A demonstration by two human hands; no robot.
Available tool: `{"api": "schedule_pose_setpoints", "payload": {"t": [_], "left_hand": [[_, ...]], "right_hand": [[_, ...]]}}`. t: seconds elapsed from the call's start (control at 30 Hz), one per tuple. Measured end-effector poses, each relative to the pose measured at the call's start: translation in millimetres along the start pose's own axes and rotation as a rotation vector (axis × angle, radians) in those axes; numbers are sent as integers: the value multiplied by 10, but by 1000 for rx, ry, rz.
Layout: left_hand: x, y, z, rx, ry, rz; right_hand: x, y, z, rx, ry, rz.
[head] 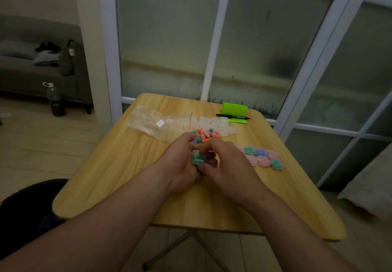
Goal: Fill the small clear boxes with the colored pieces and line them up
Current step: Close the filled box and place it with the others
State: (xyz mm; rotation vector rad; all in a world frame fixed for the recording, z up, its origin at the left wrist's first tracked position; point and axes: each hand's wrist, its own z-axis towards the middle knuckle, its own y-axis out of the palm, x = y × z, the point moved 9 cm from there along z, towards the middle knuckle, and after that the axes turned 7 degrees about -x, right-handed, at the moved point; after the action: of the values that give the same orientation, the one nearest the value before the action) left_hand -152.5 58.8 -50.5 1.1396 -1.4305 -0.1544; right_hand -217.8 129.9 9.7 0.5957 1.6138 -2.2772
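Both hands meet above the middle of the wooden table (118,187). A small clear box (198,158) with green pieces inside sits between them; my left hand (180,165) cradles it from below and my right hand (229,163) pinches its right side. Just beyond the fingers lies a loose pile of colored pieces (204,135), pink, orange, green and purple. Behind the pile are several empty clear boxes (218,124). To the right, several filled boxes (263,157) lie in two rows, holding green, blue and pink pieces.
A crumpled clear plastic bag (158,123) lies at the table's far left. A green holder (235,110) and a black marker (232,116) sit at the far edge. Frosted glass doors stand behind the table. A bottle (55,99) stands on the floor by a grey sofa.
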Motion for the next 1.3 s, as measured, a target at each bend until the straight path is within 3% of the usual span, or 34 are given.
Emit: {"api": "schedule_pose_setpoints", "payload": {"t": [0.1, 0.2, 0.47, 0.8, 0.97, 1.1, 1.3], "left_hand": [[-3, 98, -33, -118, 11, 94], [-62, 103, -65, -123, 10, 197], [-160, 135, 13, -99, 14, 245], [-393, 465, 117, -105, 32, 306], [-357, 500, 204, 32, 83, 324], [-211, 380, 253, 158, 159, 373], [-169, 378, 287, 183, 212, 487]], "right_hand": [[79, -75, -18, 15, 38, 149], [135, -111, -42, -9, 48, 169], [235, -147, -217, 140, 131, -44], [402, -386, -441, 224, 238, -32], [954, -803, -672, 296, 406, -38], [1473, -983, -1014, 236, 613, -44], [1707, -971, -1130, 187, 680, -151]]}}
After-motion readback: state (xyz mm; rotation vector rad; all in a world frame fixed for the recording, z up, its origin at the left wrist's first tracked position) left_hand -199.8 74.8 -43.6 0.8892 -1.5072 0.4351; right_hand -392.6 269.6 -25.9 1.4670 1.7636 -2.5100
